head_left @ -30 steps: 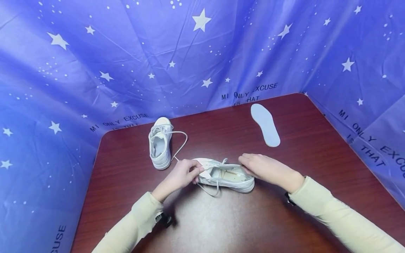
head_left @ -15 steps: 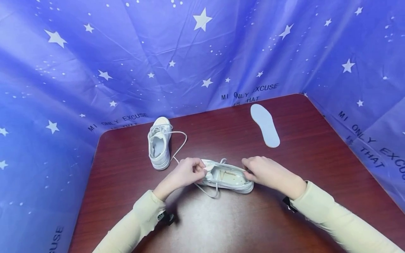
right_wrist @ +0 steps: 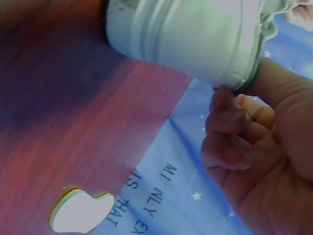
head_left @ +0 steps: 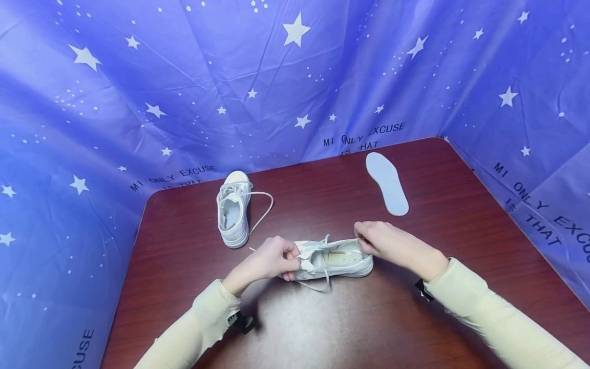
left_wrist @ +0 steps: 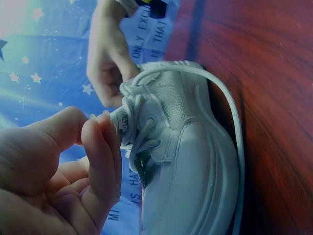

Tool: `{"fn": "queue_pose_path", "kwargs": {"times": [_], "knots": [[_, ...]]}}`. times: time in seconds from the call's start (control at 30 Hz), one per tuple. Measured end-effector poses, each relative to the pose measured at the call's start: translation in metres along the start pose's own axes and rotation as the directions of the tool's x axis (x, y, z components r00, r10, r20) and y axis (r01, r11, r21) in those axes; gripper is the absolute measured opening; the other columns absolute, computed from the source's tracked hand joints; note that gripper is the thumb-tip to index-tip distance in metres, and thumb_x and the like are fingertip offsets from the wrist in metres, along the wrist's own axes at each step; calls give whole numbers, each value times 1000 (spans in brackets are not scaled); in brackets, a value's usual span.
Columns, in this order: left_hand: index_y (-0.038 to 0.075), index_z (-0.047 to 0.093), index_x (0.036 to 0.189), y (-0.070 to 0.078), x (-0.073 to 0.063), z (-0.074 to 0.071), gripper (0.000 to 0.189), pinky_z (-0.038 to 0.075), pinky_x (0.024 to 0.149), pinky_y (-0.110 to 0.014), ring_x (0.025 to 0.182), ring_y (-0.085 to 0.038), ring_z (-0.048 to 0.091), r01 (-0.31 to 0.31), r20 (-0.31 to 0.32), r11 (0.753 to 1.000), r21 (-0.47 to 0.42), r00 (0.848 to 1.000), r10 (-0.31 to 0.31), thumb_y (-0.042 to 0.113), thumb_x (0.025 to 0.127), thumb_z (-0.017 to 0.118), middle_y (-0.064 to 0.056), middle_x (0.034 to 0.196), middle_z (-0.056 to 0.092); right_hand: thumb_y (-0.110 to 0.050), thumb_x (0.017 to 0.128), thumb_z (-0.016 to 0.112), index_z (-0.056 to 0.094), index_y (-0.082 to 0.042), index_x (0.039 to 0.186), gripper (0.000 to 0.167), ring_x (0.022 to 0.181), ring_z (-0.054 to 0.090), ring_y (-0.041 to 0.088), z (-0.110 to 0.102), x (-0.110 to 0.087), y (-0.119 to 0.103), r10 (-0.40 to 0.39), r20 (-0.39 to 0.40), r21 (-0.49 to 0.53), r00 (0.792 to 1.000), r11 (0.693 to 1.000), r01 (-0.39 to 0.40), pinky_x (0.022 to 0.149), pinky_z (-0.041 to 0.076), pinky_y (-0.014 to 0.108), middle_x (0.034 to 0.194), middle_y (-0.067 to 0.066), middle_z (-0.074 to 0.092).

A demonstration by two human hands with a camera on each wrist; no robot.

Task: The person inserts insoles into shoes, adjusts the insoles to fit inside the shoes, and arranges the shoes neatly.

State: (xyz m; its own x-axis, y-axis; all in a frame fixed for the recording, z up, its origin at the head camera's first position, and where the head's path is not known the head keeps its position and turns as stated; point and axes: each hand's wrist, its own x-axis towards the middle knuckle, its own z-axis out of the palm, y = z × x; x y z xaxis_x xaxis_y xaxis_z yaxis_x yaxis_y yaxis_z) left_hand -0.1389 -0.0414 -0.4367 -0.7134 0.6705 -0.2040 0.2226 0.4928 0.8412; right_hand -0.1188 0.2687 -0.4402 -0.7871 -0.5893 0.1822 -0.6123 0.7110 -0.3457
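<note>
A white lace-up sneaker (head_left: 350,269) lies crosswise near the table's middle, toe to the left and opening facing up. Its inside shows a pale bare footbed with brownish marks. My left hand (head_left: 269,260) pinches the sneaker's tongue (left_wrist: 122,126) between thumb and fingers, covering the toe part in the head view. At the other end, my right hand (head_left: 392,248) grips the back collar, thumb inside and fingers outside the heel (right_wrist: 195,44). One loose lace (head_left: 318,288) loops over the near side.
A second white sneaker (head_left: 236,233) stands behind to the left, toe pointing away, with a lace trailing right. Toward the back right lies a pale insole (head_left: 388,187) on the dark red wooden table (head_left: 184,266). A blue star-patterned curtain (head_left: 258,66) hangs along the table's edges.
My left hand has shifted slightly right and nearer, from the toe area onto the tongue. My right thumb has moved inside the heel collar. The sneaker has turned a little, and its laces have shifted.
</note>
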Motion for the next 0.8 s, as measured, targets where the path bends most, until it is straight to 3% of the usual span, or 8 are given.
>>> {"fn": "queue_pose_path", "kwargs": {"times": [0.3,0.5,0.8], "knots": [[-2,70,84,13,4,5,11,55,54,-23,51,-2,62,-59,34,992,-115,997,63,-3,86,60,-1,60,67,2,91,71,60,-15,90,20,75,55,5,-2,-7,16,-25,-22,-4,999,1000,25,68,52,31,82,-9,56],[2,69,82,7,5,8,11,55,54,-23,51,-3,62,-39,19,996,-86,999,41,-2,86,60,1,60,67,-1,92,71,61,-15,91,17,76,56,6,-2,-7,14,-20,-7,11,1000,1000,20,69,52,32,84,-9,57],[-2,71,87,3,5,9,13,56,54,-26,52,-4,61,-56,-27,989,-138,998,53,6,94,64,-6,66,69,-3,90,75,60,-15,88,19,73,56,6,-3,-7,10,8,-7,10,1000,1000,-8,67,52,32,81,-9,58]]}}
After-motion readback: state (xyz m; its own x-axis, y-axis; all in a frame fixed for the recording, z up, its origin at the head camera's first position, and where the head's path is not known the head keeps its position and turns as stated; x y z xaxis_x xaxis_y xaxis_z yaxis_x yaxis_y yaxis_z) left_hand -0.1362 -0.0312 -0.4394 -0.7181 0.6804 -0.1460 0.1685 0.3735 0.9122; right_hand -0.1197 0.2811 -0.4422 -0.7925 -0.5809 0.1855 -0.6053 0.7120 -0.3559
